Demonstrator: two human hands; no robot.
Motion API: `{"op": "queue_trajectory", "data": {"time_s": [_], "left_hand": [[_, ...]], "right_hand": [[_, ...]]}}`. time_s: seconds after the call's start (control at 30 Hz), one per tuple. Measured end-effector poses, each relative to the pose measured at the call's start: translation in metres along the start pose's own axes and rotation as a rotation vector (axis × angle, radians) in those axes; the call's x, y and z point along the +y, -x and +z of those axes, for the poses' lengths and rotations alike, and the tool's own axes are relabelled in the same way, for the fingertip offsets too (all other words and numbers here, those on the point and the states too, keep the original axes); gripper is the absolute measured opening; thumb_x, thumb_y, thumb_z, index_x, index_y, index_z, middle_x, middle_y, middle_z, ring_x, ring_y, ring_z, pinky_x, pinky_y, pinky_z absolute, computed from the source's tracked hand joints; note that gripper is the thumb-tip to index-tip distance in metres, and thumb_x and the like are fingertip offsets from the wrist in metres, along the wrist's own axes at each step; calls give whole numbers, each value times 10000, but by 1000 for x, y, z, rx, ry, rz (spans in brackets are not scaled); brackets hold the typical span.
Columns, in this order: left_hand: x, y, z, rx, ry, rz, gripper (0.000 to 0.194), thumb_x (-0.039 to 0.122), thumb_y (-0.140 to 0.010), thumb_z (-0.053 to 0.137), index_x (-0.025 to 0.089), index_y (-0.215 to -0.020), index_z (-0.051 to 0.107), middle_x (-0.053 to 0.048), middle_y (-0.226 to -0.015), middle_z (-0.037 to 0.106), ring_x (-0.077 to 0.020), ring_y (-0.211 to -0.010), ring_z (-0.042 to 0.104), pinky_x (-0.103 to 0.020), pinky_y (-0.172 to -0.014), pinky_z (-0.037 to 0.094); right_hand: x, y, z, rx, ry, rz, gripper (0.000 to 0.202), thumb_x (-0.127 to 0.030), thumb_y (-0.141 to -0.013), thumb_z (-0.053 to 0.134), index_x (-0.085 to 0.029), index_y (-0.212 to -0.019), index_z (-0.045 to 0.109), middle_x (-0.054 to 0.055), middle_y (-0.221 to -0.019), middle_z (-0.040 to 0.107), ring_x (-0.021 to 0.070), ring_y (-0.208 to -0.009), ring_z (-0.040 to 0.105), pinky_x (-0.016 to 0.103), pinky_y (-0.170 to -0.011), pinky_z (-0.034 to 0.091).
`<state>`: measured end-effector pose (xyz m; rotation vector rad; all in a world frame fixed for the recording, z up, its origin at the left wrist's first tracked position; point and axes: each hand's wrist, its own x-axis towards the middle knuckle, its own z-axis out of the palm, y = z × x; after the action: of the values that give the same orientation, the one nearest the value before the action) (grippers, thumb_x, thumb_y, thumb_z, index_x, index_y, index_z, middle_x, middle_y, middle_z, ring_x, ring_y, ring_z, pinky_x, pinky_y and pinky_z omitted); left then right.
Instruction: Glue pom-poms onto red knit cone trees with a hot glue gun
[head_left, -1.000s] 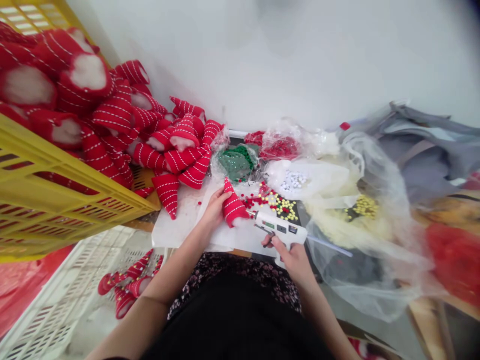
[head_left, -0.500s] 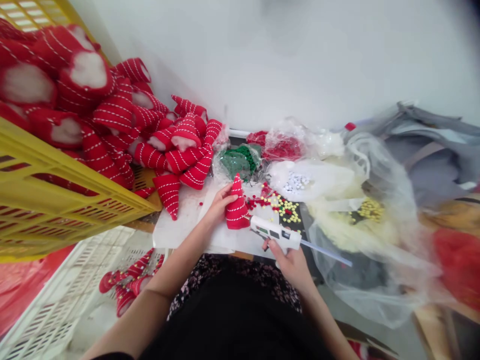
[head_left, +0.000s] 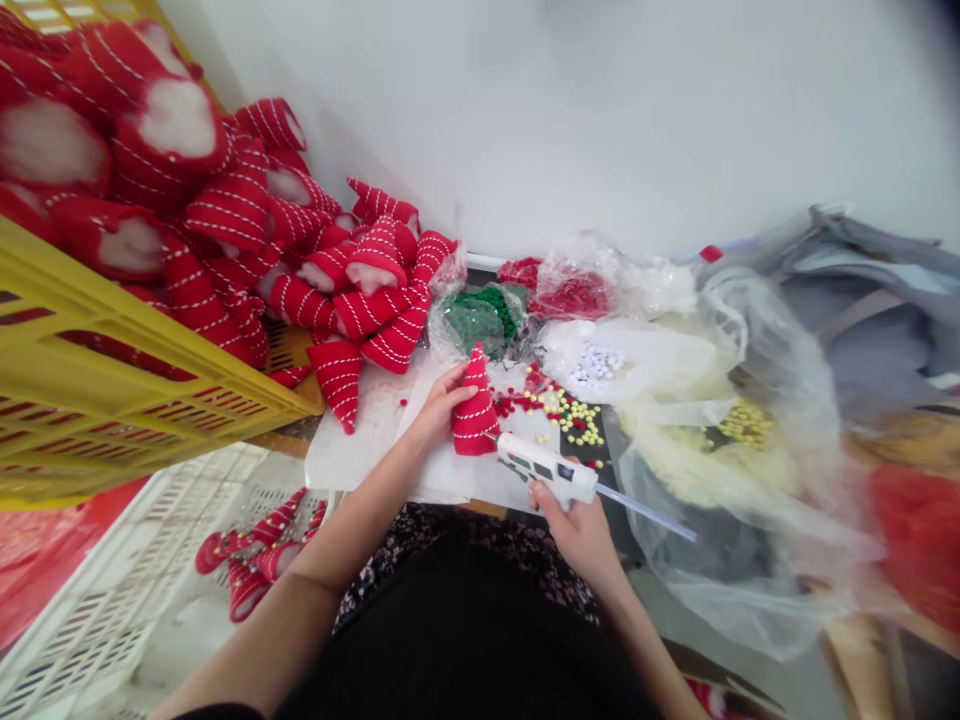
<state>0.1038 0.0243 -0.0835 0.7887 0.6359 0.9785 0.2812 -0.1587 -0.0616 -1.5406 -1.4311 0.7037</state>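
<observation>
My left hand is closed on a small red cone with white stitched stripes, held upright over the white paper. In my right hand is a white glue gun, with a clear glue stick poking out of its back end. The gun's nozzle meets or almost meets the cone's lower right side; I cannot tell if they touch. Small yellow pompoms and red ones lie scattered just right of the cone.
A yellow crate at left overflows with striped red cones. Below it, a white crate holds several decorated cones. Bags of green pompoms, red pompoms and white beads line the wall. Grey fabric lies at right.
The glue gun has shifted slightly left and tilted, its back end lower relative to the nozzle. My left hand still holds the cone in nearly the same place. The whole view has moved slightly.
</observation>
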Motion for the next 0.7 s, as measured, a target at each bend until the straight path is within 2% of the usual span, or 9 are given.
{"op": "queue_trajectory", "data": {"time_s": [0.17,0.27,0.43,0.53,0.7], "left_hand": [[3,0,2,54,34,-5,627,227,-632,850,164,-1246,738,-68,-985,773,-196,-782,690,-302,-740,526],[4,-1,0,80,55,-6,627,239,-638,836,162,-1252,736,-71,-979,777,-214,-814,706,-297,-723,528],[5,-1,0,55,88,-32,624,257,-651,840,165,-1258,729,-66,-974,777,-213,-809,718,-290,-707,535],[4,0,1,37,95,-41,620,259,-651,856,153,-1249,730,-69,-969,777,-196,-769,705,-295,-722,534],[3,1,2,51,116,-53,562,235,-621,886,156,-1161,752,-52,-929,775,-186,-748,698,-304,-747,541]], "right_hand": [[-2,2,-7,-40,40,2,211,-436,-991,575,-228,-988,612,64,-884,726,242,-797,705,323,-730,568],[2,4,-14,-34,117,16,245,-450,-980,613,-228,-1085,610,61,-895,746,251,-790,724,318,-704,555],[1,-3,-16,20,93,21,255,-464,-1000,608,-218,-1057,644,75,-907,751,250,-810,724,309,-679,551],[-5,-11,-10,5,41,-27,257,-463,-1001,605,-213,-996,663,90,-940,744,253,-873,721,318,-724,571],[-11,-21,1,33,48,-58,306,-478,-1003,571,-219,-861,654,92,-915,718,245,-864,697,348,-770,585]]}}
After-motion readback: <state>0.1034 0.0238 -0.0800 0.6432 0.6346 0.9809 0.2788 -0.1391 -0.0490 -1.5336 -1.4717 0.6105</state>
